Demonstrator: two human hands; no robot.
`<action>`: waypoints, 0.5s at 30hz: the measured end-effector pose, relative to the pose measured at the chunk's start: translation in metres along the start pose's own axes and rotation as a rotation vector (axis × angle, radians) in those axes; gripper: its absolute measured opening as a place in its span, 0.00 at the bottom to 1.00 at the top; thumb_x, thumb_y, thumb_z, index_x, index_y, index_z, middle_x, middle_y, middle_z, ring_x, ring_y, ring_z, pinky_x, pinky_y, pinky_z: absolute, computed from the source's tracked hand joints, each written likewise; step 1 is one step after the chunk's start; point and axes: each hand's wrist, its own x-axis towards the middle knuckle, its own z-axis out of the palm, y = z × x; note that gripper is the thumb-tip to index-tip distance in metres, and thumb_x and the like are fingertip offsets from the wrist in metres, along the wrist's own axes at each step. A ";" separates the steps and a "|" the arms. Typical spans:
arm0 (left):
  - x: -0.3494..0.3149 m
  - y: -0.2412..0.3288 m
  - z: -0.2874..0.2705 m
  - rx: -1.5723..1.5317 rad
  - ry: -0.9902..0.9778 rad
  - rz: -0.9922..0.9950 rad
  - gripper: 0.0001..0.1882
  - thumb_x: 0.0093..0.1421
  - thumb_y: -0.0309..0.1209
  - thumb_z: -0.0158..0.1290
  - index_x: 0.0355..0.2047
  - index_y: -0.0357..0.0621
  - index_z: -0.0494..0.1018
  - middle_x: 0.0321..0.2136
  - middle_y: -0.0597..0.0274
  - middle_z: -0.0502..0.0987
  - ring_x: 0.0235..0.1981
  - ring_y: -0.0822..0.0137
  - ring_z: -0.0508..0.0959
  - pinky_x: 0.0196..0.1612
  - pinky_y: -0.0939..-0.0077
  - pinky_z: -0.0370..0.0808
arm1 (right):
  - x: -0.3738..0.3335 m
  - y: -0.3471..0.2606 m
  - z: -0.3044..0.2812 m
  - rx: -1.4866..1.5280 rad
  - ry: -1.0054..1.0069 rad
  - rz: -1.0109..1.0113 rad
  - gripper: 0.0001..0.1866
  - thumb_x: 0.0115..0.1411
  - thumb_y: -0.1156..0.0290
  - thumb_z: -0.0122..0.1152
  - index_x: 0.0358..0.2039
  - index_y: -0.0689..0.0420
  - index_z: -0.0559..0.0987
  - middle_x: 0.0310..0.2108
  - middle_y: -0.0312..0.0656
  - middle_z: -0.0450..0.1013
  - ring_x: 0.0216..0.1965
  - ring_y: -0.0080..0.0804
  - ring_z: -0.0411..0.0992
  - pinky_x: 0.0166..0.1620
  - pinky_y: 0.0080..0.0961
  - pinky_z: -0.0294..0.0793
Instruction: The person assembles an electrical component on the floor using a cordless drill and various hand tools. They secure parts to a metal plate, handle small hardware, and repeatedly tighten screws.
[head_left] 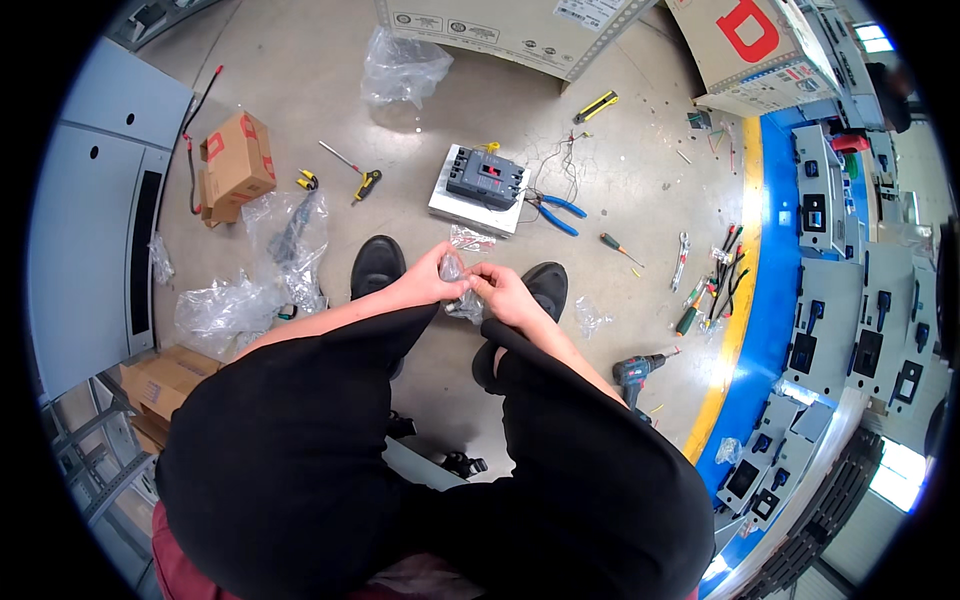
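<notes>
Between my knees, my left hand [437,276] and my right hand [500,293] pinch a small clear plastic bag [463,303] from both sides. Something small and greyish is inside the bag; its kind cannot be made out. Just beyond the hands lies another small packet with reddish and metallic bits [470,240] on the floor. Past it, a black circuit breaker [487,177] with a red-marked switch rests on a white block [470,214]. Blue-handled pliers [556,213] lie to the right of the block.
A screwdriver [622,248], a wrench [681,262], several hand tools [718,280] and a cordless drill [640,374] lie on the right. A yellow utility knife [597,107] is farther off. A cardboard box [238,163] and crumpled plastic [230,310] are at left, near a grey cabinet [100,230].
</notes>
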 end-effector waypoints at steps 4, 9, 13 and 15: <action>-0.002 0.001 -0.003 -0.101 0.048 0.013 0.22 0.58 0.28 0.68 0.45 0.44 0.67 0.33 0.72 0.71 0.35 0.79 0.71 0.37 0.79 0.70 | -0.001 -0.011 0.001 -0.056 -0.066 -0.021 0.13 0.77 0.68 0.57 0.53 0.64 0.81 0.43 0.35 0.80 0.45 0.20 0.72 0.53 0.24 0.73; 0.001 0.010 0.004 -0.132 -0.037 0.038 0.22 0.55 0.28 0.67 0.46 0.44 0.68 0.34 0.73 0.70 0.36 0.80 0.70 0.38 0.80 0.70 | 0.003 0.017 -0.003 0.374 -0.225 0.005 0.15 0.75 0.70 0.55 0.56 0.63 0.81 0.49 0.37 0.80 0.51 0.23 0.73 0.60 0.24 0.67; -0.001 0.013 -0.002 -0.080 -0.025 0.099 0.23 0.54 0.28 0.67 0.46 0.43 0.69 0.34 0.74 0.71 0.36 0.81 0.70 0.40 0.80 0.70 | -0.003 0.016 0.004 0.704 -0.279 0.088 0.14 0.75 0.66 0.55 0.51 0.61 0.82 0.43 0.33 0.78 0.49 0.23 0.70 0.59 0.23 0.62; -0.005 0.013 -0.002 -0.030 -0.001 0.088 0.22 0.54 0.28 0.69 0.44 0.42 0.70 0.34 0.71 0.74 0.37 0.80 0.72 0.40 0.78 0.72 | -0.004 0.011 0.007 0.763 -0.294 0.117 0.16 0.75 0.63 0.57 0.51 0.61 0.82 0.45 0.33 0.77 0.50 0.24 0.69 0.60 0.25 0.62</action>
